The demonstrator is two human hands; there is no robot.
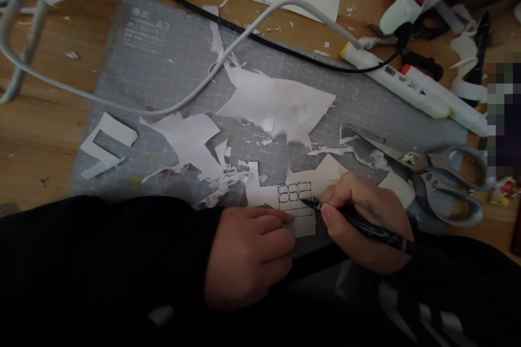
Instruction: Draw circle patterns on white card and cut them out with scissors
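We take this for a craft workspace, though we cannot tell whether it belongs to a home, a classroom or a studio. On a brown wood-grain counter (36, 160) lies a grey gridded cutting mat (122, 76) printed "A3", strewn with jagged white paper offcuts (280, 98) and thin shreds. Toward the mat's right side we see large metal scissors with looped grey handles (428, 178) and 2 white cylindrical markers (407, 88). A slim black pen (376, 229) has its tip at a small pale paper piece (293, 194) bearing an inked grid with rounded shapes.
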